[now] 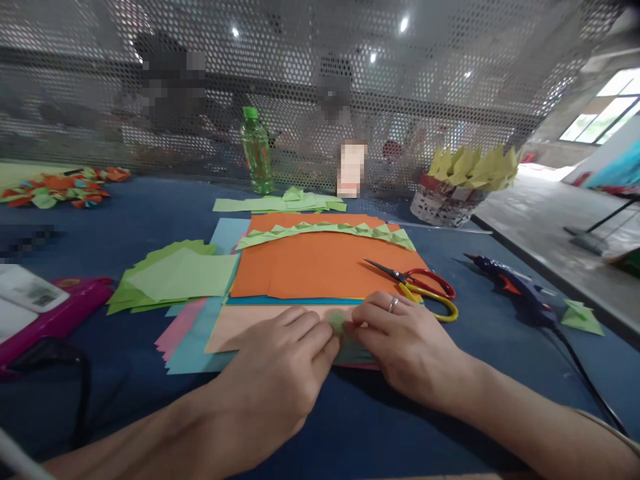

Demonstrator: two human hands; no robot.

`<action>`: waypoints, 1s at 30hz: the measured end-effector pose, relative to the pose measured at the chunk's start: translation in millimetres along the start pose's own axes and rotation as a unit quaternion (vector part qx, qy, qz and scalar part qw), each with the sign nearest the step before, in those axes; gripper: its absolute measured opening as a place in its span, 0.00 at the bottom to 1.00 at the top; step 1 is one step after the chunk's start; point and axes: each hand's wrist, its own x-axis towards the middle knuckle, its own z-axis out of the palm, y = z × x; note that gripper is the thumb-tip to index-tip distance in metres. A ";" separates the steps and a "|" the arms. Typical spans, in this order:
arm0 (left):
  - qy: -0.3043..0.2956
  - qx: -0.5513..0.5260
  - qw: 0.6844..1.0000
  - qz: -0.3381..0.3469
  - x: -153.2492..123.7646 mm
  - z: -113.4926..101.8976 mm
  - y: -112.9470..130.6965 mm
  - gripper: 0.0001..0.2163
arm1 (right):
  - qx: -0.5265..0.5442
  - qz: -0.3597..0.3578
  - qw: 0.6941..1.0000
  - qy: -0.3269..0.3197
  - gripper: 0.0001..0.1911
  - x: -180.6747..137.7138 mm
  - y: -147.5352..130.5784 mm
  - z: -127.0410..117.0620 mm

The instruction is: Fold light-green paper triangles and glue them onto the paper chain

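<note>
at the near edge of the paper stack, the left hand (295,357) and right hand (410,340) meet over a small green paper piece (337,323), which lies between their fingertips, above the peach sheet (260,327); both hands seem to pinch it, fingers curled in, though blur and the knuckles hide the exact grip and any crease. to work it neatly, i'd judge, line the edges up before pressing, pin one side with the left fingertips, and run the right thumb firmly outward so the crease stays sharp; the sheets beneath could slide, so bear straight down. just past the right hand lie the scissors (407,279), partly on the orange sheets (300,267), their blades best kept clear of the knuckles. off to the left fan the loose green squares (175,273); to the right rests a glue gun (520,287), its tip pointing away from the wrist. across the far part of the orange sheets bows a green strip (300,230) set with folded points. farther back, the patterned basket (440,203) carries yellow paper points (465,167) around its top, its inside hidden from here, and the capped bottle (257,153) stands upright, how full i can't tell.
</note>
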 end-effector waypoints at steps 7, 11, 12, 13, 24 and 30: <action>0.008 0.052 0.998 0.027 0.6 0.3 2.6 0.14 | -0.020 -0.002 1.000 -0.017 0.12 -1.4 -2.2 -1.5; 0.049 0.102 0.993 0.035 3.5 -0.5 5.6 0.18 | -0.033 -0.005 0.999 -0.021 0.11 -1.3 -2.8 -0.7; 0.053 0.108 0.992 0.036 4.3 -0.6 6.2 0.19 | -0.035 -0.005 0.999 -0.021 0.11 -1.2 -3.1 -0.6; 0.054 0.111 0.992 0.035 4.9 -0.6 6.6 0.19 | -0.036 -0.004 0.999 -0.021 0.11 -1.1 -3.4 -0.6; 0.036 0.077 0.996 0.036 1.7 -0.3 7.4 0.15 | -0.026 0.002 0.999 -0.018 0.10 -1.5 -3.2 -3.0; 0.007 0.030 0.999 0.023 0.7 -2.7 1.5 0.13 | 0.005 0.017 1.000 -0.002 0.13 -0.7 -0.7 -3.1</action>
